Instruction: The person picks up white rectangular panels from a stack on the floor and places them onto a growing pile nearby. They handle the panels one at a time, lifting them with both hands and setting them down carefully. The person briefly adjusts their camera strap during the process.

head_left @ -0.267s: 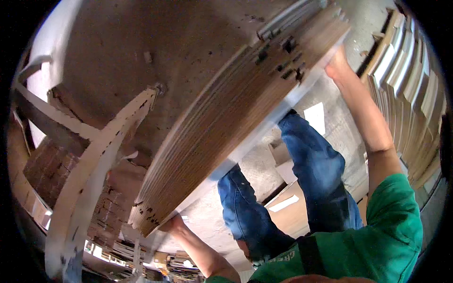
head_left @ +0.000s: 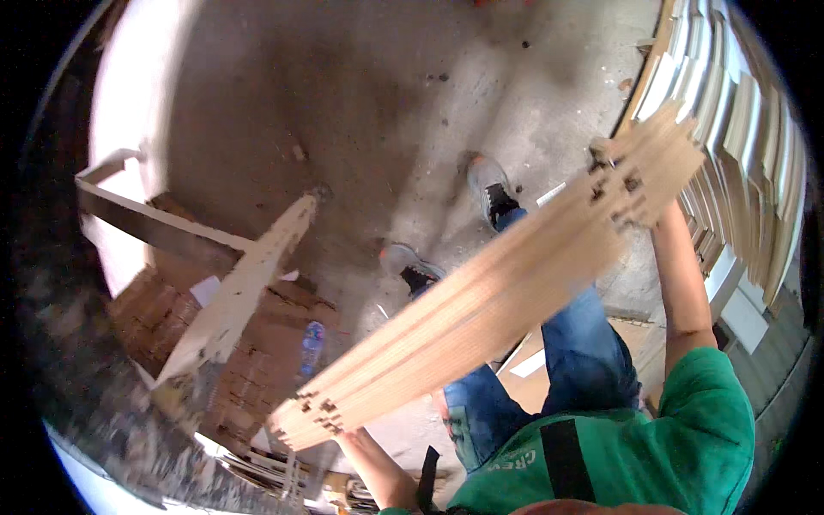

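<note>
A thick stack of flat cardboard sheets [head_left: 463,318] is held between my two hands, its layered edges facing up. It slants from the lower left to the upper right in front of my legs, with dark notches near both ends. My left hand [head_left: 348,436] grips the lower left end, its fingers hidden behind the stack. At the upper right end, my right hand [head_left: 666,215] holds the other side, and its fingers are also mostly hidden. The stack is slightly blurred.
Tall piles of cardboard sheets [head_left: 747,146] stand at the right. On the left, a worn, pale frame beam [head_left: 245,296] rises beside stacked brown cardboard [head_left: 257,378]. A clear plastic bottle [head_left: 312,348] lies there. My shoes [head_left: 491,180] rest on the concrete floor [head_left: 378,112].
The held stack has come lower in view and lies less steeply, with its right end nearer the piles at the right. My shoes now show beyond it. Both hands keep their hold.
</note>
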`<state>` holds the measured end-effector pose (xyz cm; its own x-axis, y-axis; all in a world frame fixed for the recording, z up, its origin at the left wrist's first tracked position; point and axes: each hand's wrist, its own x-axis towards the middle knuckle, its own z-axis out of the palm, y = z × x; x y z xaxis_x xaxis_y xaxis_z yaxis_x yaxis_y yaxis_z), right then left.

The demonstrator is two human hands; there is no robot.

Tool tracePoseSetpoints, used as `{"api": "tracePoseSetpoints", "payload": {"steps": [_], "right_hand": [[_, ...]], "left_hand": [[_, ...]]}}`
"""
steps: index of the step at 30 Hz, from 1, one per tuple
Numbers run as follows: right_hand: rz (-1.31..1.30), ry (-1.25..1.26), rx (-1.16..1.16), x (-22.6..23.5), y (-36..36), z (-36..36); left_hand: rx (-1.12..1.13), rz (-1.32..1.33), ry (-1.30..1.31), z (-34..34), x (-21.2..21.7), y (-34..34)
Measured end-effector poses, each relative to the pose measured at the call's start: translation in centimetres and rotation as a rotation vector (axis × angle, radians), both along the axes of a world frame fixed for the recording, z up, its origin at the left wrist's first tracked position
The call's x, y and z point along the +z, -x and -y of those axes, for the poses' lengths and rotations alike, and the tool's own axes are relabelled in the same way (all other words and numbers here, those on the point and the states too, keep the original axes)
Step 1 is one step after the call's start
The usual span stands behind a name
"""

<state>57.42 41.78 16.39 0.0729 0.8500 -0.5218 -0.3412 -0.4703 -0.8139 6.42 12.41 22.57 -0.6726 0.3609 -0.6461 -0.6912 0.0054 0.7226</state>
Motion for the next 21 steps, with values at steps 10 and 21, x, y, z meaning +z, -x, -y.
{"api": "tracePoseSetpoints", "payload": {"steps": [10, 21], "right_hand": [[0.204, 0.209, -0.519, 25.2, -14.4, 16.7], [-0.119, 0.239, -0.843, 17.8, -17.7, 37.4]], "left_hand": [[-0.599, -0.021, 0.267, -6.5, 20.9, -5.8], [-1.471, -0.006, 0.189, -21.3, 20.5, -16.8]]}}
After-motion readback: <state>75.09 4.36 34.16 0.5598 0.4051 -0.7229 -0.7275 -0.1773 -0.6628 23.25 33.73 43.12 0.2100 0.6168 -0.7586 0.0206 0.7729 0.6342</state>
